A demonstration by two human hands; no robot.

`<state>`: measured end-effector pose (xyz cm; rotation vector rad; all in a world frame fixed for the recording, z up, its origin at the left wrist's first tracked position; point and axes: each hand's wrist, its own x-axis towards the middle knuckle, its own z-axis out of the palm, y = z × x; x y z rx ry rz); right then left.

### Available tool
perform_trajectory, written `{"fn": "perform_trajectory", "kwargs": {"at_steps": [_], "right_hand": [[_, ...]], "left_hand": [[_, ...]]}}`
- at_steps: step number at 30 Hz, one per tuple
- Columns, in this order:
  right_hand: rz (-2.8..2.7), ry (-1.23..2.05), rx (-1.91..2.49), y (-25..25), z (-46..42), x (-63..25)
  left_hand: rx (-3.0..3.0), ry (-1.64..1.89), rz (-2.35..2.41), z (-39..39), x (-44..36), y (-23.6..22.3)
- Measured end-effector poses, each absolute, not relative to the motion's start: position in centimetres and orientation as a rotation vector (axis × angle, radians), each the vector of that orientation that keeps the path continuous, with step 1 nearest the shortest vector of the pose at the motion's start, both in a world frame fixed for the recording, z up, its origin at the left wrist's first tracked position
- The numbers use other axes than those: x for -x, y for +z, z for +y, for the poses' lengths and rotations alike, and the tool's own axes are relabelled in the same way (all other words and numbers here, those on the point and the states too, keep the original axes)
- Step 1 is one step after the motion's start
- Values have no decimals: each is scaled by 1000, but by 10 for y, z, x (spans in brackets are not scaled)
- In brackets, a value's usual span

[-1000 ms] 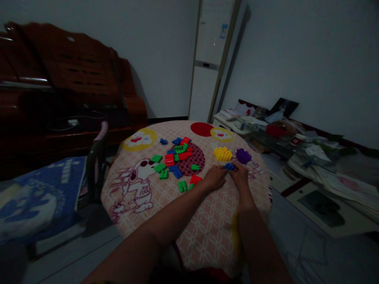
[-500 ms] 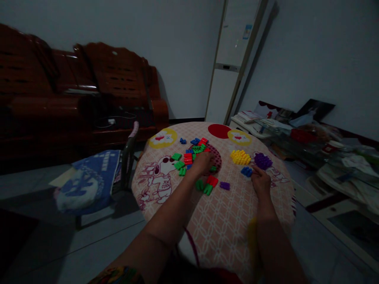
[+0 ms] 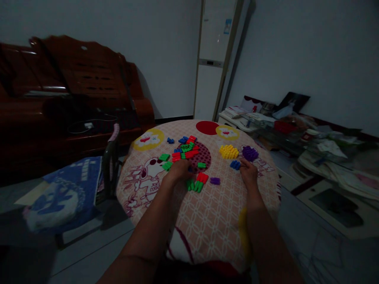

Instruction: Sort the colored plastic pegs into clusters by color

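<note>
My left hand (image 3: 180, 171) reaches over the near edge of a mixed pile of plastic toy blocks, its fingers closed and partly hidden. A bit of dark blue, seemingly a block, shows at its fingertips. Red blocks (image 3: 192, 153) and green blocks (image 3: 187, 147) lie just beyond it. On the right, my right hand (image 3: 249, 172) rests on the table with thumb and fingers together at the edge of a small group of blue blocks (image 3: 235, 165). Behind that group sit a yellow block cluster (image 3: 229, 152) and a purple block cluster (image 3: 250, 153).
A patterned cloth covers the round table (image 3: 219, 213). One purple block (image 3: 215, 181) and a red-green group (image 3: 201, 182) lie between my arms. A chair with a blue cloth (image 3: 65, 193) stands left, a wooden sofa (image 3: 89, 79) behind it. A cluttered cabinet (image 3: 284, 122) is at right.
My left hand has moved left and toward me across the pile, uncovering a green block. My right hand stays beside the blue blocks. The whole view has shifted to the right.
</note>
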<state>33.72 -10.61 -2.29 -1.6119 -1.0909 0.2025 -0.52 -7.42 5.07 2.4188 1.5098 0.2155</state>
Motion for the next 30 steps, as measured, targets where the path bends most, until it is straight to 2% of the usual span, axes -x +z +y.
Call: {"fn": "perform_trajectory", "kwargs": {"at_steps": [6,12,18,30], "right_hand": [[-1084,219,1590,-25,-105,-336],[-1109,183,1596,-22,-106,-335],[-1133,230,1570,-22,-107,-334],[-1108,189,1584,-17,-109,-332]], "left_hand": [[-2283,579,1206,-73,-38,68],[-2421,514,926,-74,-123,56],[-2371,619,1097,-75,-157,33],[-2159,810,1079,-73,-170,19]]}}
